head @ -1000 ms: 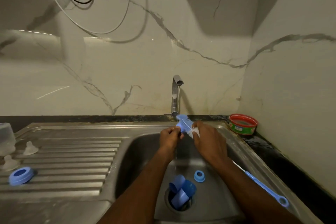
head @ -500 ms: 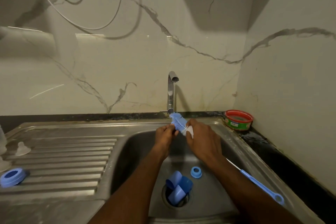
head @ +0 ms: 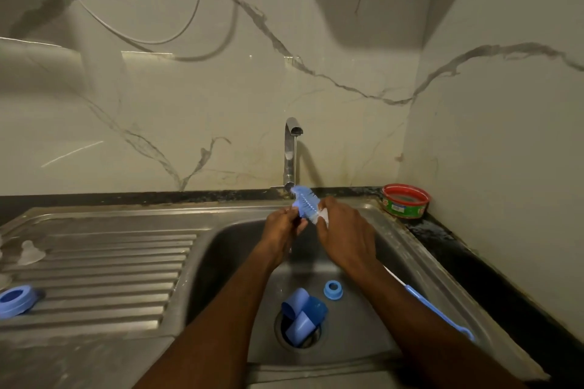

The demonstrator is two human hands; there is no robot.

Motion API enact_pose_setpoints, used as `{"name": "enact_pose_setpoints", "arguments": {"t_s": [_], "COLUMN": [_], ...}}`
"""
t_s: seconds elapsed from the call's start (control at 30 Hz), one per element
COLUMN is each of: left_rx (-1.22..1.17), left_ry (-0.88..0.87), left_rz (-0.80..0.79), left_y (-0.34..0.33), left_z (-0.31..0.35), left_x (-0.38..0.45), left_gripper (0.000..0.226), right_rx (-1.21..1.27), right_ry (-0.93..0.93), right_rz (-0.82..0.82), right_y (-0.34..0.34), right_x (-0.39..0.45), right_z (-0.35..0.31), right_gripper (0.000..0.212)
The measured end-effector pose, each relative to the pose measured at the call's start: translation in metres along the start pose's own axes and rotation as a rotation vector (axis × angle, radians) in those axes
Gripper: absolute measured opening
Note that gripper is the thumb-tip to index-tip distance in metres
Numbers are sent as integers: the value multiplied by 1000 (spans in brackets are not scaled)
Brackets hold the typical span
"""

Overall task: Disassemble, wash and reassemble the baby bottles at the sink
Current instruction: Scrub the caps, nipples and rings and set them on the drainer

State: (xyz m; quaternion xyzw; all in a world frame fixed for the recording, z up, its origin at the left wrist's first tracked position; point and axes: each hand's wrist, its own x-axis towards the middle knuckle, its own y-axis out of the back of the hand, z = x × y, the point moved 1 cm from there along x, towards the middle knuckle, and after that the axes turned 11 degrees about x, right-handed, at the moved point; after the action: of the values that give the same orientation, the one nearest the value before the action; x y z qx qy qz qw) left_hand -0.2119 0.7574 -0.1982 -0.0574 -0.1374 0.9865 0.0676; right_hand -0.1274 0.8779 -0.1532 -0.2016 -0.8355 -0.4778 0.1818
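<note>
under the tap (head: pixel 292 148), both hands have stayed put over the last second: the left hand (head: pixel 284 226) pinches the blue brush head (head: pixel 304 202), the right hand (head: pixel 343 232) grips its handle end. so brush rinsing continues; bottle caps (head: pixel 303 316) and ring (head: pixel 332 289) wait below the tap, unwashed i'd judge.

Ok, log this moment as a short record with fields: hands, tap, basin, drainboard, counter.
left hand: left hand pinches the bristle end of the brush
right hand: right hand grips the brush lower down
tap: tap running, water falling onto the brush
basin: blue caps over the drain, blue ring beside them; the brush's blue handle runs along the right side
drainboard: clear teat, blue collar
counter: red-rimmed tub in the right corner
</note>
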Motion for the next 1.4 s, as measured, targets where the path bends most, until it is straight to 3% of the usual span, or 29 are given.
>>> {"name": "enact_pose_setpoints", "arguments": {"t_s": [0.1, 0.3, 0.47, 0.63, 0.77, 0.87, 1.03, 1.17, 1.3, 1.4], "left_rx": [19, 120, 86, 60, 11, 87, 199, 250, 353, 446], "left_ry": [13, -48, 25, -15, 46, 3, -81, -10, -137, -224], "left_rz": [-79, 89, -109, 86, -54, -116, 194, 304, 126, -23], "left_y": [-9, 2, -15, -10, -6, -15, 0, 9, 2, -3], "left_z": [5, 1, 2, 2, 3, 4, 0, -8, -4, -4], "left_x": [-7, 1, -11, -5, -9, -12, 0, 1, -9, -15], "left_gripper": [18, 15, 18, 11, 19, 19, 15, 17, 12, 12], "right_rx": [-27, 1, -18, -57, -26, -52, -57, -45, -66, -104], "right_ry": [-82, -15, -10, -90, -26, -109, -122, -72, -84, -111], "right_rz": [27, -15, 14, -8, -41, -20, -105, 33, -98, -45], "right_y": [6, 3, 4, 0, -1, 6, -3, 4, -3, 1], "right_x": [6, 0, 5, 6, 1, 8, 1, -1, 2, 6], "right_z": [5, 3, -4, 3, 3, 6, 7, 0, -4, -2], "right_gripper": [34, 36, 34, 35, 32, 33, 35, 35, 38, 37]}}
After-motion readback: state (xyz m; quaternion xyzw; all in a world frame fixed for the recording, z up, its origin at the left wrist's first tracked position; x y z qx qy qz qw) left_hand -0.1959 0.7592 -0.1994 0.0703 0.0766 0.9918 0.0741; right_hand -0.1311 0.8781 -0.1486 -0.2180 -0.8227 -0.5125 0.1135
